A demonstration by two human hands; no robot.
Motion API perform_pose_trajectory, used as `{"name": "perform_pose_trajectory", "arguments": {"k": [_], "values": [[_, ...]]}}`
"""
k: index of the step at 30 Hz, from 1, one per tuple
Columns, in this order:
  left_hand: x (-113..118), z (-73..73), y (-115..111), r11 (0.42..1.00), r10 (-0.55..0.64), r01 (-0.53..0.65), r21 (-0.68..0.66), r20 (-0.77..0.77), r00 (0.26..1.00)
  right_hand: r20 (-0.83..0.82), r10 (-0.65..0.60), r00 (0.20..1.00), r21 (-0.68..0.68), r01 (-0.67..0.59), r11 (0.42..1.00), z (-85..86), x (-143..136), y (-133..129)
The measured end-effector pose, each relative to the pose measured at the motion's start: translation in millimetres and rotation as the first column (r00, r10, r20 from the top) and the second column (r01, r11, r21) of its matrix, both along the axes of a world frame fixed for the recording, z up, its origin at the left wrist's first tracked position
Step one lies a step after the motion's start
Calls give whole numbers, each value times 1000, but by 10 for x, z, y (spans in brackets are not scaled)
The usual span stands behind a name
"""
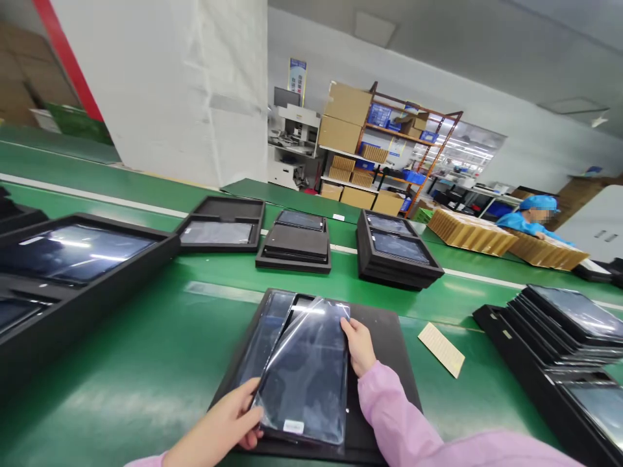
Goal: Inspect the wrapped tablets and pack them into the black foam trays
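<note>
A dark, glossy flat panel [306,376] in clear film, with a small white label near its lower edge, is held between my two hands. My left hand [231,415] pinches its lower left corner and edge. The fingers of my right hand [359,344] grip its upper right edge. Beneath it lies a black foam tray [384,337], where a second film-covered panel [265,331] shows at the left. The held panel covers part of that tray and partly overlaps the second panel.
More black trays with panels stand at the left [131,272], along the back [292,256] and back right [394,269]. Stacked panels [574,318] are at the right. A yellowish card [442,350] lies near them. A person in blue [523,224] is beside brown cartons.
</note>
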State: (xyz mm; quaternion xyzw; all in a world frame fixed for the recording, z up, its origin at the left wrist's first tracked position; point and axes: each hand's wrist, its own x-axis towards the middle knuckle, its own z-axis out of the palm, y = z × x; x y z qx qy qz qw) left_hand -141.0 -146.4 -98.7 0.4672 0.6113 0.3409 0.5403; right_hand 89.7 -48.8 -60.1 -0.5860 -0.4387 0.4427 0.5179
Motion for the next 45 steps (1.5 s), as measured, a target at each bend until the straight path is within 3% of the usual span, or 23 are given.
{"name": "perform_pose_trajectory", "arguments": {"k": [4,8,11,13,15,17,19,22,30,32,35,37,40,43,45], "values": [[-276,22,138,998,-35,34,-55,-21,999,283,97,954,-109,-68,992,34,-78,195],[-386,70,71,999,39,-38,11,-143,989,572,197,797,-233,-72,970,125,-208,297],[-457,276,39,1000,15,-4,31,-365,931,727,218,651,-262,-31,965,206,-318,292],[-490,476,82,997,-24,61,49,-559,829,791,234,566,-280,-5,960,253,-376,263],[-472,658,175,993,16,70,93,-707,707,829,250,500,-296,12,955,290,-417,229],[-390,763,295,987,43,88,131,-758,651,854,262,450,-302,17,953,318,-444,201],[-269,769,411,975,15,156,160,-745,666,870,268,415,-302,16,953,338,-461,184],[-109,660,514,965,6,180,189,-707,707,882,271,385,-299,13,954,355,-479,176],[-70,491,513,967,131,38,251,-622,772,884,265,385,-291,8,957,355,-503,173],[-99,450,559,963,175,-31,267,-536,826,880,263,396,-290,7,957,351,-502,167],[-121,423,648,953,249,-182,243,-282,927,866,258,429,-288,7,958,336,-492,164],[-106,472,682,965,245,-235,118,-77,967,848,250,467,-283,-1,959,315,-472,166],[-48,643,661,982,184,-170,-87,189,965,801,225,555,-252,-28,967,279,-415,175],[19,818,591,993,106,-84,-78,350,931,716,162,679,-164,-61,985,275,-329,201],[60,886,573,995,90,-99,2,396,914,619,108,778,-65,-86,994,308,-270,232]]}}
